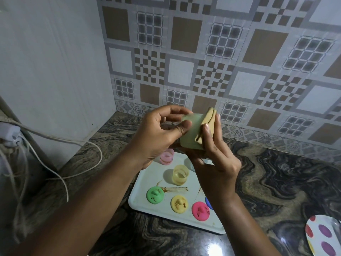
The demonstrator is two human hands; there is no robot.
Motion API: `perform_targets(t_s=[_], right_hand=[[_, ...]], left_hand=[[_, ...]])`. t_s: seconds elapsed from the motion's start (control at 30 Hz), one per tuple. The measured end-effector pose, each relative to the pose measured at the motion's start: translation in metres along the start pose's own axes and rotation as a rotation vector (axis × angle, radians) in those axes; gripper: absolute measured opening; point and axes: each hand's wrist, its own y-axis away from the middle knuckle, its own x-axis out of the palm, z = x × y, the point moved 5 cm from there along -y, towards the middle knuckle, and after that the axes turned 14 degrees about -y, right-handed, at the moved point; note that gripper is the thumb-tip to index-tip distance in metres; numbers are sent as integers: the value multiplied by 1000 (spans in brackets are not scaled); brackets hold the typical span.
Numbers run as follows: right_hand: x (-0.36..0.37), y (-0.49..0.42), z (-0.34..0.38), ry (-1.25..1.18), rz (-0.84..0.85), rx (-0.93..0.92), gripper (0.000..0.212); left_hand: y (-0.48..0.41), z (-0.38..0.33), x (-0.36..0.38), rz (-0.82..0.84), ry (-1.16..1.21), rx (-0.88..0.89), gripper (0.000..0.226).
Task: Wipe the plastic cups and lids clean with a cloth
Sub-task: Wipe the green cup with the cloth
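My left hand [158, 133] grips a pale green plastic cup [191, 132] held on its side above the counter. My right hand [215, 159] holds a folded tan cloth [209, 119] against the cup's right end, thumb pressing it on. Below, on a white tray [145, 187], stand a pink cup [167, 156] and a yellow cup [180, 174]. A green lid [155, 194], a yellow lid [179, 204] and a pink lid [200, 211] lie along the tray's front. A blue lid [208, 203] shows partly behind my right wrist. Brown smears mark the lids and the tray.
The tray sits on a dark marbled counter [276, 182] against a patterned tile wall. White cables [60, 178] trail over the counter at the left by a white panel. A spotted plate [323, 235] lies at the bottom right corner.
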Motion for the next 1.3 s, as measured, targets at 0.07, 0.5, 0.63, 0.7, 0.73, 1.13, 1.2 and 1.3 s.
perform_targets(t_s=[0.07, 0.5, 0.63, 0.7, 0.73, 1.13, 1.2, 1.3], right_hand=[[-1, -1, 1, -22, -22, 16, 68], [-3, -5, -3, 29, 3, -35, 73], [-2, -5, -5, -113, -82, 66, 70], [-2, -5, -8, -197, -114, 122, 67], [-2, -6, -9, -212, -105, 135, 68], [-1, -2, -11, -185, -68, 117, 61], [-1, -3, -10, -150, -61, 96, 61], [-1, -2, -7, -39, -21, 14, 63]], left_hand=[[1, -1, 0, -17, -5, 1, 35], [0, -6, -1, -22, 14, 20, 41], [-2, -4, -1, -18, 64, -7, 27], [-3, -1, -1, 12, 98, -24, 25], [-4, 0, 0, 36, 120, -34, 26], [-1, 3, 6, 167, 128, -34, 38], [-2, 0, 6, 107, 120, -21, 37], [-2, -1, 4, 49, 13, 16, 38]])
